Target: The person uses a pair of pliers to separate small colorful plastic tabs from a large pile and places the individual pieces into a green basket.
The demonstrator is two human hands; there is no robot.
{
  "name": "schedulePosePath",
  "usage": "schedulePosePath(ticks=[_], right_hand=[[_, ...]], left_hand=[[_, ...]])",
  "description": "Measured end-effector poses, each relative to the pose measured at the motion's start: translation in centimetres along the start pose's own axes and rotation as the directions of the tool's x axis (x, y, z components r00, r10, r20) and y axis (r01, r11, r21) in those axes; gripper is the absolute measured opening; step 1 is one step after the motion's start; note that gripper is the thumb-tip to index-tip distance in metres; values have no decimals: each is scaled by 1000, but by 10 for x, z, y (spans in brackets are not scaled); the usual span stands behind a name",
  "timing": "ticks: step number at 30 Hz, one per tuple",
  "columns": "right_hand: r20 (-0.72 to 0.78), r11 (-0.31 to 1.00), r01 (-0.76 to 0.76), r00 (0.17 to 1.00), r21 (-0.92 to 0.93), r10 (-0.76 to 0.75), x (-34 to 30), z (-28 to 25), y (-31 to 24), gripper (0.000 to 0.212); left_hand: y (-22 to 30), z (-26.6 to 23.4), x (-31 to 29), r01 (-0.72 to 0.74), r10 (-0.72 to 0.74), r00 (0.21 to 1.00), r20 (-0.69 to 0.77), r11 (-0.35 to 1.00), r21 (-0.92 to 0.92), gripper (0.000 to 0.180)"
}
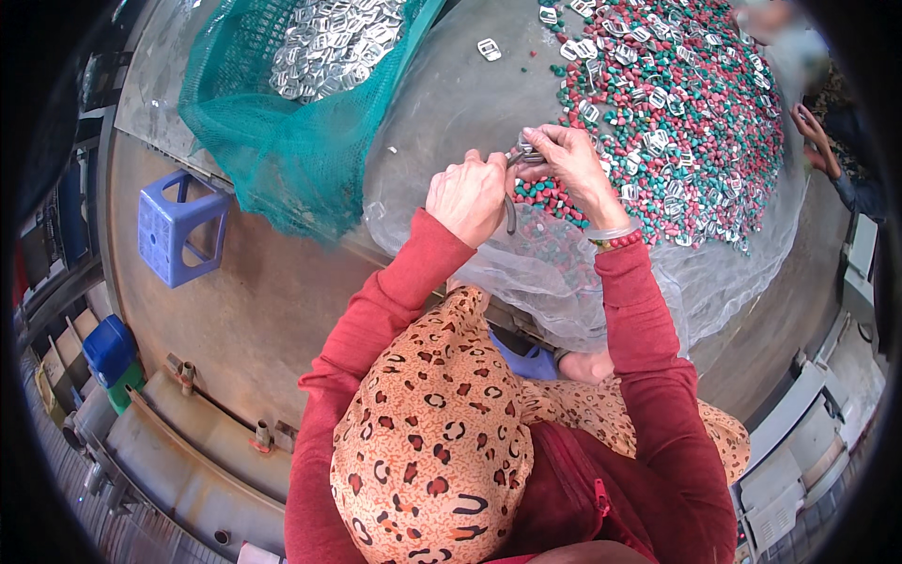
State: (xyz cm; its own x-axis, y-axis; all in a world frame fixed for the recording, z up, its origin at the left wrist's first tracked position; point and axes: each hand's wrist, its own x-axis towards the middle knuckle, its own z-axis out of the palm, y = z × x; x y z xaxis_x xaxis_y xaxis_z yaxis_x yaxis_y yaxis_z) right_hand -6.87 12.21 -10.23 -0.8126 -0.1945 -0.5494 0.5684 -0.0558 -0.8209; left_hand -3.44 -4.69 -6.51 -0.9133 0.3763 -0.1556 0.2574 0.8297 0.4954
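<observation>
My left hand (468, 195) is closed around a pair of dark metal pliers; one curved handle (510, 216) sticks out below the fist. Close against it, my right hand (573, 167) pinches a small silver metal piece (528, 153) at the tool's tip. That piece looks like one of the slotted buckles, though fingers cover most of it. Both hands are over the near edge of a heap of small red and green cone-like pellets (695, 122). Several silver buckles (655, 142) are mixed through the heap. Another buckle (489, 49) lies apart, left of the heap.
A basket lined with green mesh (272, 155) holds many silver buckles (334, 47) at upper left. Translucent sheeting (432, 141) lies under the pellets. A blue plastic stool (178, 230) stands on the floor at left. Another person's hand (813, 132) shows at the right edge.
</observation>
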Motion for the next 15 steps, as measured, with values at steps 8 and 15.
schedulePosePath(ticks=[8, 15], right_hand=[[-168, 690, 214, 882, -691, -441, -13, 41, 17, 23], [-101, 974, 74, 990, -215, -97, -16, 44, 24, 21]], left_hand=[[0, 19, -9, 123, -123, 992, -6, 991, 50, 19], [-32, 19, -17, -10, 15, 999, 30, 984, -177, 19]])
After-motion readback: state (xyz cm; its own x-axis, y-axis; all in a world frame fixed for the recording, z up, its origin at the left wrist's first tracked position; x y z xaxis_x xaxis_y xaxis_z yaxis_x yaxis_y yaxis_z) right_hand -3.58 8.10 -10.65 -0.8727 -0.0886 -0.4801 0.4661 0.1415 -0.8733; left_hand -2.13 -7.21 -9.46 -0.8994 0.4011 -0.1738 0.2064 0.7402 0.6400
